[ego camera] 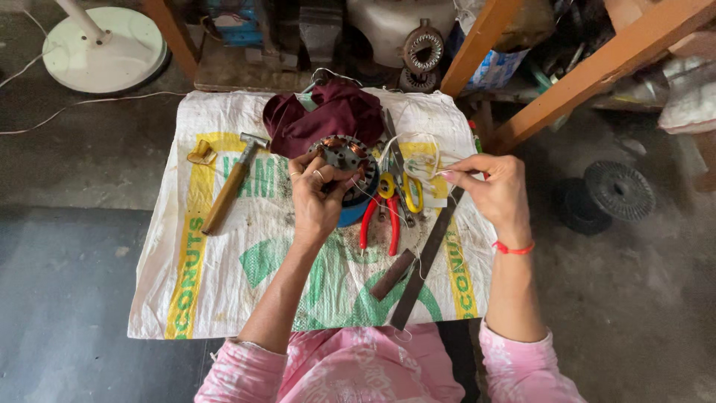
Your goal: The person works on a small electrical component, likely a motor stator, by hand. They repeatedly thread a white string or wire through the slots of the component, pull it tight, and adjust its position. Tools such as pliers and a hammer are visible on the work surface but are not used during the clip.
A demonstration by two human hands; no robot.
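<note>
My left hand (317, 195): fingers clenched around a round motor stator (344, 158) with copper windings, held above a blue disc (349, 213) on the woven sack (224, 276). My right hand (492, 190): fingertips pinching a thin white thread (418, 153) running toward the stator. On the sack I list: hammer (231, 183), red-handled pliers (379, 220), yellow-handled scissors (406, 190), dark metal strip (425, 265), maroon cloth (328, 112). Beside the sack: black spool (619, 190), white fan base (104, 48).

A repair workshop: hammer (226, 186), pliers (379, 222) and motor parts (422, 46) on the floor.
</note>
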